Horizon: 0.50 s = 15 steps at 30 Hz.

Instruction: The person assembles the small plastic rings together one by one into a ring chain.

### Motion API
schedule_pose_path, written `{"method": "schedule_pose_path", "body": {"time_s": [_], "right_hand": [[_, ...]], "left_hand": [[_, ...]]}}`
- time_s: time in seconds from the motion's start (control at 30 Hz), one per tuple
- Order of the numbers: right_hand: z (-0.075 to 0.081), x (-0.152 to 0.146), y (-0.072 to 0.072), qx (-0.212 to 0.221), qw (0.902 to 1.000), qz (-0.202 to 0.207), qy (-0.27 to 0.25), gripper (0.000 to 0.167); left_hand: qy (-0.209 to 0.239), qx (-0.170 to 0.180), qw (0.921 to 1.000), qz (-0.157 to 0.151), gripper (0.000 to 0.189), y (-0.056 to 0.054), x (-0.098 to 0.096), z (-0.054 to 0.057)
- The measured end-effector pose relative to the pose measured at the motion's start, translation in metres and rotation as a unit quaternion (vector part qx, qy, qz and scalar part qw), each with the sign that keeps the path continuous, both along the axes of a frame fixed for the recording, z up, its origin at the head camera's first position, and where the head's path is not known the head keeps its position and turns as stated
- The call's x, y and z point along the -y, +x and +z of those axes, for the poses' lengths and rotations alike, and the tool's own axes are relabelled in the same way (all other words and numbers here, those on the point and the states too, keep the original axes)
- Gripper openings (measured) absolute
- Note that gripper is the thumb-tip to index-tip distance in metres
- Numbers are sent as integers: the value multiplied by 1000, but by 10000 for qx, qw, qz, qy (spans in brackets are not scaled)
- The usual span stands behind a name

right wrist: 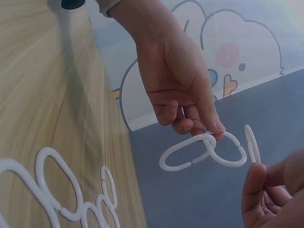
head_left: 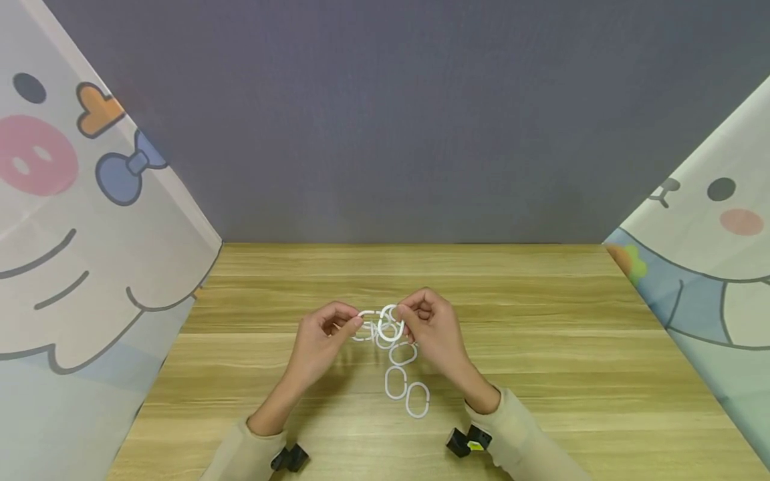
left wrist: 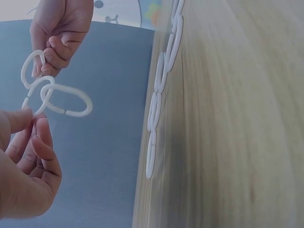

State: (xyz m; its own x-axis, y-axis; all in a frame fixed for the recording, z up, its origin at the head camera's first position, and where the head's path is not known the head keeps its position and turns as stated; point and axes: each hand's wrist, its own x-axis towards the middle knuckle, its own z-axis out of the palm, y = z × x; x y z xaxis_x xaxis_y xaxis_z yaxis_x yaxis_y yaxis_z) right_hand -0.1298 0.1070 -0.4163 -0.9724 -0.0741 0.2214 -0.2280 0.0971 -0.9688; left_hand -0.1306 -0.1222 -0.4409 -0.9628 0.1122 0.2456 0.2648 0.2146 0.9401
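Note:
My left hand (head_left: pixel 321 337) pinches a white plastic chain link (right wrist: pixel 237 164), an oval with a small gap in its side. A second white link (left wrist: pixel 90 107) is hooked through it and hangs free in the air. Close by, my right hand (head_left: pixel 434 331) pinches a separate white link (right wrist: pixel 252 144) between thumb and fingers. In the left wrist view this link (left wrist: pixel 23 71) stands near the left hand's link; whether they touch I cannot tell. Both hands are raised above the table. Below them, several more white links (head_left: pixel 386 384) lie on the wood.
The wooden table (head_left: pixel 541 347) runs back to a grey panel (head_left: pixel 385 133). Cartoon-printed cloths (head_left: pixel 168 347) flank it at left and right. A small black device (head_left: pixel 458 442) is at the right wrist, another black device (head_left: pixel 290 458) at the left.

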Motion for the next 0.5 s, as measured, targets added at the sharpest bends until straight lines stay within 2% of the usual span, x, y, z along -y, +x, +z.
{"method": "schedule_pose_path", "body": {"time_s": [0.5], "right_hand": [[-5, 1, -3, -38, 9998, 35, -178, 6]], "left_hand": [[-210, -197, 9994, -167, 7, 1, -2, -1]]}}
